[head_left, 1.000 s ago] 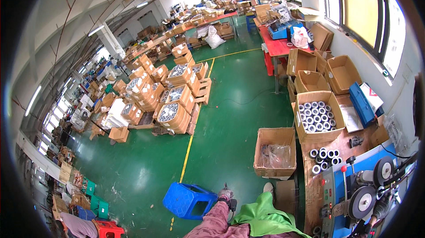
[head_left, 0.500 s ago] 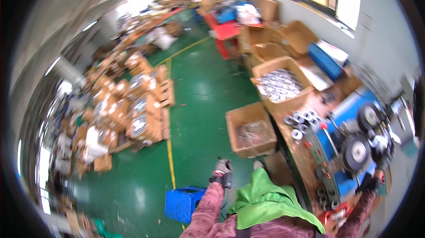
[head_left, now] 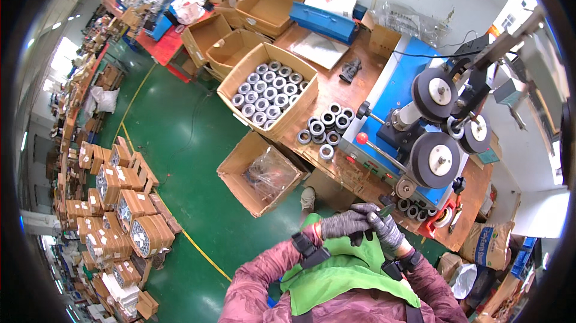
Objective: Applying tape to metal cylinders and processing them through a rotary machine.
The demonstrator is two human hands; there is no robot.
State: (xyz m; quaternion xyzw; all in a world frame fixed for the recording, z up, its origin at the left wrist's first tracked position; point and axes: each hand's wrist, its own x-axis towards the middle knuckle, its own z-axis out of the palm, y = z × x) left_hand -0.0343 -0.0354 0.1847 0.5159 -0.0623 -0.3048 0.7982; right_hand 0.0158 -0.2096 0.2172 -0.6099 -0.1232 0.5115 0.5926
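In front of my green apron point(head_left: 333, 278) my two hands meet, both in grey gloves with dark fingertips. My left hand point(head_left: 346, 224) reaches across with its fingers bent against the other hand. My right hand point(head_left: 386, 231) is curled, and a small dark pointed thing point(head_left: 387, 209) sticks out by its fingers; its kind is unclear. What lies between the hands is hidden. Just beyond them stands a blue bench machine point(head_left: 384, 113) with dark grey wheels point(head_left: 427, 164). Several metal rings point(head_left: 328, 119) lie on the wooden bench point(head_left: 327, 95) left of it.
A carton of rings point(head_left: 309, 92) sits on the bench, with a blue toolbox point(head_left: 322, 23) behind. On the green floor point(head_left: 192, 203) is an open carton point(head_left: 240, 188) holding clear plastic. Stacked cartons point(head_left: 129, 203) stand at left. A red tape dispenser point(head_left: 433, 225) lies near the bench's front edge.
My view has swung toward the bench and machine. My right hand has come back from the machine's side, and my left has come in, so both now meet before my apron.
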